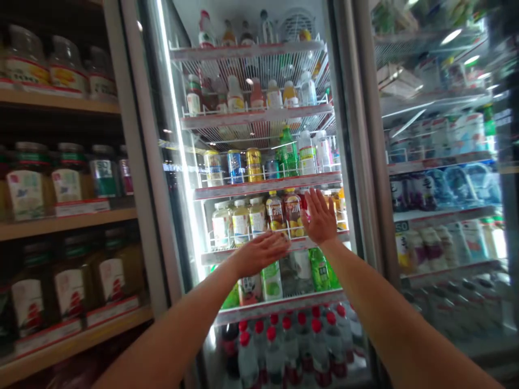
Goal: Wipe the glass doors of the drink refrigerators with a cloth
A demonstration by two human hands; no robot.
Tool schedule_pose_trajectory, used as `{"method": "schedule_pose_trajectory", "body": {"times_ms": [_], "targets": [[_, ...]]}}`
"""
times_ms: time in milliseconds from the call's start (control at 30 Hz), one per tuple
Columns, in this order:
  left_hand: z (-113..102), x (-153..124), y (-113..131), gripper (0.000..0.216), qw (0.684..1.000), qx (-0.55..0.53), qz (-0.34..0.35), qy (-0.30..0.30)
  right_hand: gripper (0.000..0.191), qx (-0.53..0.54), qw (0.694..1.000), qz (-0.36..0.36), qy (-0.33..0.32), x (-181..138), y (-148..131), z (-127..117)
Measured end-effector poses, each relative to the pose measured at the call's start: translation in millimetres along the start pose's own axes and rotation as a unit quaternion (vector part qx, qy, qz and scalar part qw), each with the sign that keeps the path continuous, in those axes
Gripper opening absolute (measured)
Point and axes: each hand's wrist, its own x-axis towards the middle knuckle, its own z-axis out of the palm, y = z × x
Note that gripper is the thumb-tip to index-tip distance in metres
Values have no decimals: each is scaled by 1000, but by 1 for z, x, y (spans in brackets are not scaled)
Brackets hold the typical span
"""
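Note:
Both of my arms stretch forward in front of a lit drinks fridge. My left hand (pixel 261 252) is open, held sideways with its fingers straight and pointing right, and nothing is in it. Higher and to the right, my right hand (pixel 321 219) is raised with fingers extended and holds nothing. It partly covers bottles at the right end of a shelf. Nearest the hands stand brown bottles with yellow labels (pixel 292 212) and pale jar-like bottles (pixel 240 220). Below them are green cartons or packs (pixel 320 269). Whether either hand touches anything I cannot tell.
Wire shelves with red-edged price strips (pixel 267 187) carry cans (pixel 254 165) and bottles. Red-capped bottles (pixel 275 354) fill the bottom. To the left, wooden shelves (pixel 68 221) hold large juice bottles (pixel 26 181). On the right, beyond a metal frame (pixel 367 135), is another glass-fronted fridge (pixel 446 162).

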Motion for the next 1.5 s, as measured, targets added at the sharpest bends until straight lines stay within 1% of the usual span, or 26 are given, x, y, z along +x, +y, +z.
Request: {"method": "schedule_pose_trajectory", "body": {"times_ms": [67, 133, 200, 267, 300, 367, 433, 467, 500, 600, 667, 700, 767, 833, 867, 900, 967, 1033, 1067, 1100, 1200, 1233, 1267, 1400, 1433, 1500], "targets": [[-5, -3, -11, 48, 1000, -2, 23, -10, 68, -4, 1000, -3, 7, 0, 0, 0], [-11, -3, -30, 52, 994, 29, -106, 14, 69, -6, 1000, -4, 11, 0, -1, 0], [-15, -3, -43, 55, 960, 62, -268, 55, 69, -6, 1000, -3, 9, 0, -1, -1], [-15, -4, -39, 56, 938, 66, -330, 89, 70, -3, 1000, -2, 6, 0, -1, 0], [-13, -7, -32, 56, 950, 52, -294, 89, 71, -1, 1000, -2, 7, 0, -1, 0], [-12, -12, -18, 52, 991, 1, -124, 49, 71, 0, 1000, -3, 12, 0, -1, 0], [-14, -16, -15, 47, 999, -40, 26, 0, 70, -1, 1000, -4, 15, 0, -1, -1], [-16, -18, -19, 46, 998, -43, 41, -12, 70, -2, 1000, -3, 13, 0, -1, -1], [-18, -19, -26, 48, 999, -33, 6, -8, 70, -3, 1000, -3, 11, 0, -1, -1], [-20, -22, -44, 56, 970, 33, -237, 49, 71, -2, 1000, -3, 6, 0, -1, -1], [-15, -24, -40, 58, 944, 55, -318, 74, 71, -3, 1000, -7, 10, 0, -1, -1], [-12, -25, -32, 58, 953, 48, -290, 72, 71, -4, 1000, -8, 14, 0, -1, -1], [-5, -24, -16, 53, 992, 1, -117, 36, 70, -6, 1000, -9, 19, 0, -1, -1], [-2, -19, -6, 47, 997, -49, 57, -18, 69, -8, 1000, -10, 20, 0, -1, -1], [-2, -15, -5, 46, 994, -60, 87, -38, 69, -8, 1000, -9, 19, 0, -1, -1], [-3, -10, -7, 47, 995, -59, 67, -44, 69, -9, 1000, -8, 18, 0, -1, -1], [-3, 0, -12, 52, 996, -31, -87, -13, 68, -9, 1000, -7, 16, 0, -1, -1], [0, 7, -11, 56, 972, -2, -232, 40, 68, -8, 1000, -6, 13, 0, -1, 0], [4, 10, -7, 56, 966, 2, -251, 58, 68, -8, 1000, -6, 14, 0, -1, 0], [7, 12, -2, 56, 973, -3, -223, 62, 68, -7, 1000, -5, 13, 0, -1, 0], [14, 19, 7, 50, 999, -42, -7, 13, 68, -6, 1000, -5, 10, 0, 0, 0], [14, 23, 6, 49, 999, -48, 25, -1, 68, -7, 1000, -6, 10, 0, 0, 0], [13, 27, 3, 49, 999, -44, 10, -5, 67, -8, 1000, -7, 9, 0, 0, 0], [9, 39, -8, 54, 972, 4, -229, 56, 65, -13, 1000, -9, 17, 0, 0, 0], [9, 39, -6, 53, 971, 5, -229, 61, 66, -13, 1000, -11, 18, 0, 0, 0], [9, 32, -4, 47, 994, -15, -102, 40, 66, -12, 1000, -11, 20, 0, -1, 0]]}}
